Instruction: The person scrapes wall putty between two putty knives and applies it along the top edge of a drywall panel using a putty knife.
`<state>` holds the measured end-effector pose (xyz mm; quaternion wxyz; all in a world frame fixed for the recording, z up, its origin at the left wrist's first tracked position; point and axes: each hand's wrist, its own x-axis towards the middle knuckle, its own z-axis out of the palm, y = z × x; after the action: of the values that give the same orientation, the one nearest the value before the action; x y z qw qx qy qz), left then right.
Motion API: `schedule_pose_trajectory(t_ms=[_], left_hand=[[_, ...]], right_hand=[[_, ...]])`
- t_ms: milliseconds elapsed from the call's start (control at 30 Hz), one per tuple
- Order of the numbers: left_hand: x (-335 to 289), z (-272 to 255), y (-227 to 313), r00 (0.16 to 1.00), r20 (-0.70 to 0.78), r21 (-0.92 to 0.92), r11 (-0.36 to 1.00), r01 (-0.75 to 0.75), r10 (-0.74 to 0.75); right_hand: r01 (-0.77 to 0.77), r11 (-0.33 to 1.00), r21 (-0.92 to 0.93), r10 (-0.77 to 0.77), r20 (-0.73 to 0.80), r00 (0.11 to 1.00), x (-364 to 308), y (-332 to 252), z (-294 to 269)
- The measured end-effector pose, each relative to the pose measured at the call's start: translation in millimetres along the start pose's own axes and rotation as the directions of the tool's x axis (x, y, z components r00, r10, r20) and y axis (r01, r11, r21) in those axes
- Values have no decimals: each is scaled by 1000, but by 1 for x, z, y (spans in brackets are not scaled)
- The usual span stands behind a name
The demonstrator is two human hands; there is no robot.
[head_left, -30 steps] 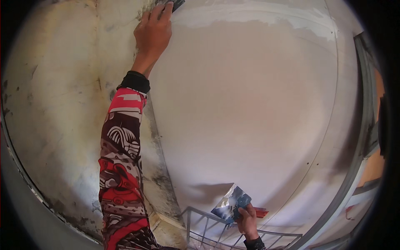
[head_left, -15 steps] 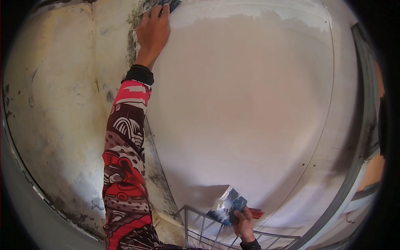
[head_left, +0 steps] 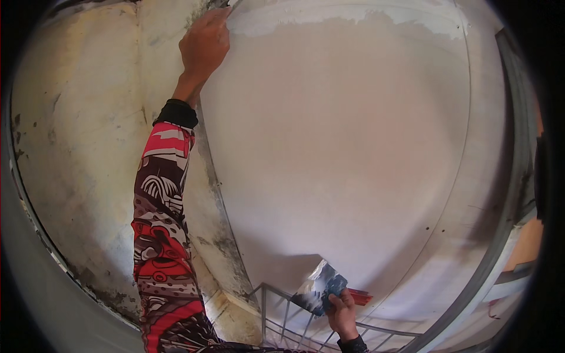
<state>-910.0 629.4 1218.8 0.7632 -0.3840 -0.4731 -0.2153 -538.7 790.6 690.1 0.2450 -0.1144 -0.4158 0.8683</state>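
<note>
My left hand [head_left: 205, 44] is raised to the top of the view, at the corner where the stained wall meets a pale board [head_left: 341, 141]. Its fingers are closed round a putty knife [head_left: 233, 2], of which only a dark bit shows at the upper edge. Low down on the right, my right hand [head_left: 343, 312] grips a second, broad putty knife [head_left: 323, 287]. White filler is smeared over its bluish blade, and a red handle [head_left: 360, 296] sticks out behind the fingers. A ragged band of white filler [head_left: 341, 13] runs along the top of the board.
A yellowed, mould-spotted wall [head_left: 82, 159] fills the left side. Below my right hand stands a grey metal railing [head_left: 285, 315]. A grey post or frame [head_left: 518, 147] curves down the right side.
My left hand has moved slightly left and down, and its forearm has swung left. Less of the blade it holds is visible. My right hand has barely moved.
</note>
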Motion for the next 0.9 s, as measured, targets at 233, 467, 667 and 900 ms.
schedule_pose_trajectory(t_ms=[233,467,667,900], left_hand=[[25,2,15,987,-52,80,985,153,-150],[33,-6,28,987,83,156,980,126,-140],[2,-22,50,990,-72,-104,988,113,-120],[-194,-199,191,747,544,-228,790,569,-382]], right_hand=[[13,1000,-20,-13,-8,1000,6,7,-6],[5,1000,-20,-5,4,1000,7,5,6],[-13,999,-42,10,-67,998,-4,1,1],[69,990,-126,-81,-87,993,-5,1,22]])
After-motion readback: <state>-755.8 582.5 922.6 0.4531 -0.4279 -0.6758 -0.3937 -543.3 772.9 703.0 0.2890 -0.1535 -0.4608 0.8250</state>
